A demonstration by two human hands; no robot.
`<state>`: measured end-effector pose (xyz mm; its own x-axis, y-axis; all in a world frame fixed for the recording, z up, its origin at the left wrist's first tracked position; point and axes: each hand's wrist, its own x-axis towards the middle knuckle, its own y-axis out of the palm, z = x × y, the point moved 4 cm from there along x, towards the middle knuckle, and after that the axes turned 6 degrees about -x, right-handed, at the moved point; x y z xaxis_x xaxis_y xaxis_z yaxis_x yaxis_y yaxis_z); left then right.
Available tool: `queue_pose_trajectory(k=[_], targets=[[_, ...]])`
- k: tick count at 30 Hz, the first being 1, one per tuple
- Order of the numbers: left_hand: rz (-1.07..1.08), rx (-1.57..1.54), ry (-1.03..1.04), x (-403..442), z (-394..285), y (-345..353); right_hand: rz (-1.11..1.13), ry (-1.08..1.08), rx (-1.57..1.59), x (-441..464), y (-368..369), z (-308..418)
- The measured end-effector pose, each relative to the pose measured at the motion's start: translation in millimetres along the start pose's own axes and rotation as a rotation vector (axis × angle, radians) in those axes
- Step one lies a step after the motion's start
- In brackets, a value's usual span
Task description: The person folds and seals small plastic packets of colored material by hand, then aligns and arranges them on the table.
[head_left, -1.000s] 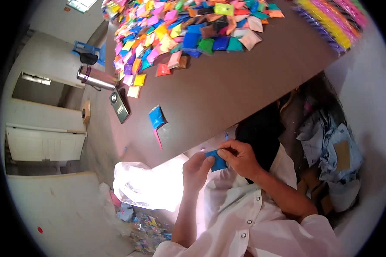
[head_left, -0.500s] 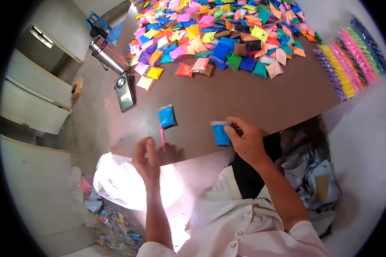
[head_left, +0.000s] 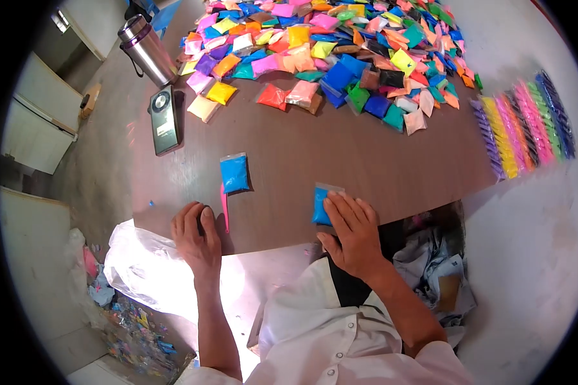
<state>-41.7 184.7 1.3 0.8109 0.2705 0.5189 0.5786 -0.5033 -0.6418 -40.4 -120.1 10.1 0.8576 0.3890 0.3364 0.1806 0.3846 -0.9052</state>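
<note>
Head view: my unclenched right hand [head_left: 354, 232] lies across the blue sachet [head_left: 320, 206] near the surface's [head_left: 282, 154] front edge; press evenly. My left hand [head_left: 198, 239], holding nothing visible, curls beside the pink stick [head_left: 225, 212].

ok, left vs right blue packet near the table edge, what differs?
The left packet shows whole, untouched; the right packet is partly covered by the right hand. The left packet has a pink stick at its lower corner; the right packet shows none. Both have blue contents and a clear top strip.
</note>
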Motion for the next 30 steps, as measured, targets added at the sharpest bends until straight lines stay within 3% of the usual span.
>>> queue_pose_trajectory(k=[8, 18, 24, 30], targets=[[0.022, 0.062, 0.026, -1, 1, 3, -0.023, 0.079, 0.101, 8, -11, 1], [0.015, 0.036, 0.005, 1, -3, 2, 0.001, -0.022, -0.009, 7, -1, 2], [0.034, 0.025, 0.006, 0, -4, 1, -0.066, 0.106, 0.175, 9, -10, 0], [0.025, 0.048, 0.003, 1, -4, 1, 0.006, -0.01, 0.018, 3, 1, -8]])
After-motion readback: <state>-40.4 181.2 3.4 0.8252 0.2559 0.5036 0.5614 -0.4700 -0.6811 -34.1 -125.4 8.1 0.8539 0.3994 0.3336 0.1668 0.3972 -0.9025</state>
